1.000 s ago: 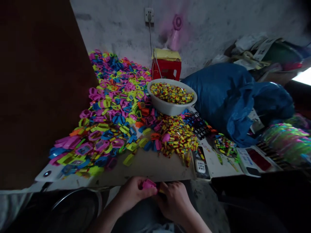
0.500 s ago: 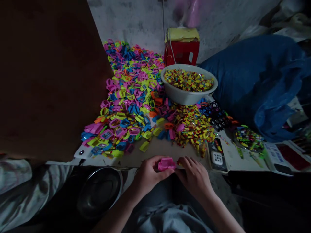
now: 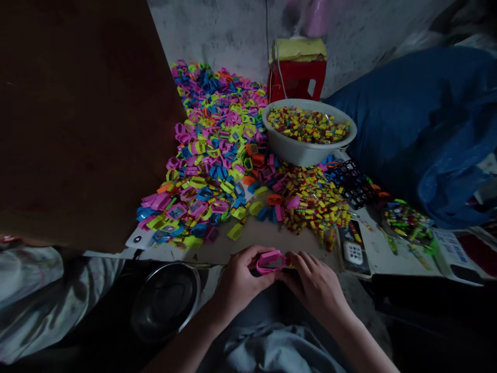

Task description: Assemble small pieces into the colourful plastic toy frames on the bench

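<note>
My left hand is closed around a pink plastic toy watch with an open loop, just in front of the table edge. Close beside it, the fingertips of my right hand pinch a small yellow piece, mostly hidden, that looks like one of the wrapped candies. Beyond my hands, a heap of small yellow-and-red wrapped candies lies on the table. To its left spreads a large pile of pink, yellow, blue and orange toy watches.
A white basin full of candies stands behind the heap, before a red stool. A large blue bag bulges at right, beside a black grid tray. Brown cardboard blocks the left. A metal bowl sits below the table.
The pink toy watch has turned in my left hand, so its loop now shows more. My right fingers have come closer to it. The whole view has shifted slightly.
</note>
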### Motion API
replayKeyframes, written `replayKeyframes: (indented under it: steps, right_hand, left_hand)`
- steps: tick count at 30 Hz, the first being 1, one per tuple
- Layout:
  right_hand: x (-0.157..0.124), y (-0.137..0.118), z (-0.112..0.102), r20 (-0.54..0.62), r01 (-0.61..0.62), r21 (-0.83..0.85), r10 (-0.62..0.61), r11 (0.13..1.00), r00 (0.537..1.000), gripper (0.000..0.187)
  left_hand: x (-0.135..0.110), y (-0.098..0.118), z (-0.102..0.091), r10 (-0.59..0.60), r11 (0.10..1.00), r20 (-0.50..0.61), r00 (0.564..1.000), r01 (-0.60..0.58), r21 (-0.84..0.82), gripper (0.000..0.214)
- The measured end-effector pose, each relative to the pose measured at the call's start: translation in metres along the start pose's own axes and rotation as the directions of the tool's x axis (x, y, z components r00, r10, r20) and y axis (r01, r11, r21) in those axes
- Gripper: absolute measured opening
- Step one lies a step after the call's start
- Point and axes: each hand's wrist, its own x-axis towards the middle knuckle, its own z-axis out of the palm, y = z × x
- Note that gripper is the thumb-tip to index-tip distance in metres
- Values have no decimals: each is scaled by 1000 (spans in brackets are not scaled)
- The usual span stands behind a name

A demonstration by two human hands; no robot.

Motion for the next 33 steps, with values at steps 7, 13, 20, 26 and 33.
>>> replayKeyframes:
  steps: [7,13,20,26,33]
  right_hand:
    - [-6,4,2,31,35,-67,-33,997,999,34]
    - [-5,-2,6,103,52,9,-53,999,993,21]
    - [23,58,38,59,-190,-161,202,969,978,33]
    - [34,87,69,87,-158,-118,169,980,982,25]
    - [40,70,75,-25,-137,-2,137,991,990,20]
  left_hand:
    - [1,0,3,-141,988,53,989,144,-58,47]
    - [4,-10,-5,-177,983,150,973,183,-26,47]
    - [42,24,-83,333,832,-285,899,-137,538,46]
    - [93,40,-176,496,495,-428,756,158,854,36]
    - [108,29,-106,524,329,-184,832,2,944,23]
